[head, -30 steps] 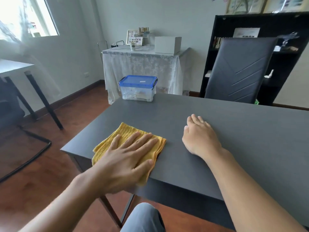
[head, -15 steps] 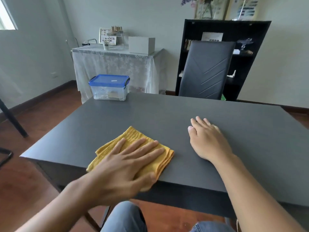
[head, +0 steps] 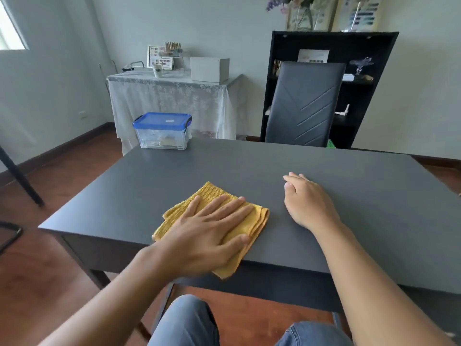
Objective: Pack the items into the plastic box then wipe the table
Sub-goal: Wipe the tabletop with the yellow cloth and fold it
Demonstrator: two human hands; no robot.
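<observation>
The left hand [head: 199,236] lies flat with its fingers [head: 224,208] spread apart, pressing on the yellow cloth [head: 212,193] at the near edge of the dark bench [head: 249,166]. The right hand [head: 309,201] rests flat on the bench beside it, fingers together. The plastic box [head: 163,132], blue lid on, sits at the far left corner.

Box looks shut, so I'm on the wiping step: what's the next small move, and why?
Probably slide the cloth away from you across the table. The left hand presses it flat at the near edge, one corner overhanging; the box is lidded.
</observation>
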